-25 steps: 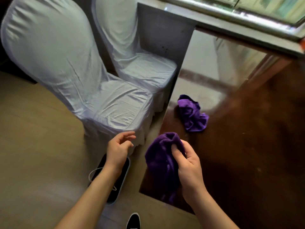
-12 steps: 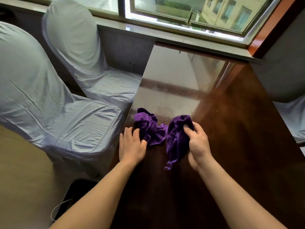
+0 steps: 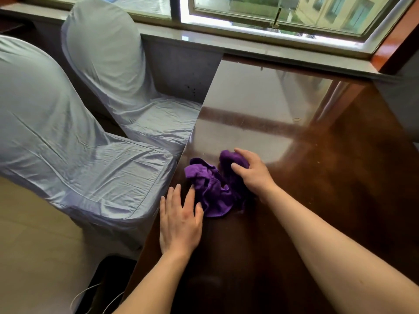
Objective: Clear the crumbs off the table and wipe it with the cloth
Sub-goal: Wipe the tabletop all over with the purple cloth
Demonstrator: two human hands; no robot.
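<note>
Purple cloth (image 3: pixel 231 164), bunched in my right hand (image 3: pixel 254 173), pressed on the table (image 3: pixel 340 177) near its left edge; second purple cloth (image 3: pixel 208 191) beside. Left hand (image 3: pixel 179 220) flat, empty. Wiping begins; next, sweep outward.

This looks like a dining or banquet room, perhaps a meeting room. A long glossy table (image 3: pixel 328 177) runs toward a window (image 3: pixel 272 12) at 12 o'clock, with buildings outside. At 9 and 10 o'clock stand two chairs (image 3: pixel 74 155) in loose pale fabric covers, the kind used in function halls.
</note>
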